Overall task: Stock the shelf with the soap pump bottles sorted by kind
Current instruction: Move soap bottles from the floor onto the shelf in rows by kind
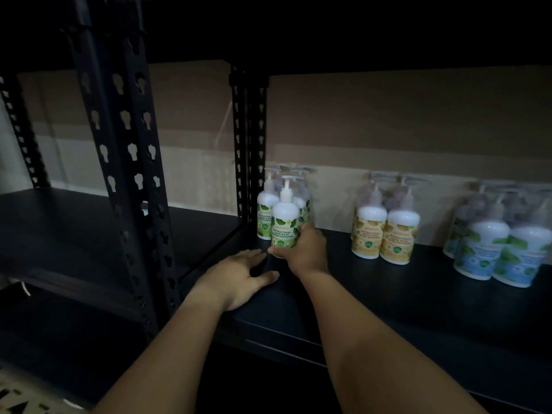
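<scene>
On the black shelf board (388, 294) stand three groups of white soap pump bottles. At the left end is the green-label group (267, 215). My right hand (304, 249) grips the front green-label bottle (285, 219) low on its body, standing upright on the board. My left hand (239, 277) rests flat on the shelf just left of that bottle, fingers straight. A pair of yellow-label bottles (385, 234) stands in the middle. Several blue-label bottles (495, 249) stand at the right.
A black perforated upright post (249, 144) rises just behind the green group, and a thicker post (122, 144) stands nearer on the left. Brown cardboard (388, 121) backs the shelf. A neighbouring dark shelf (74, 228) lies to the left.
</scene>
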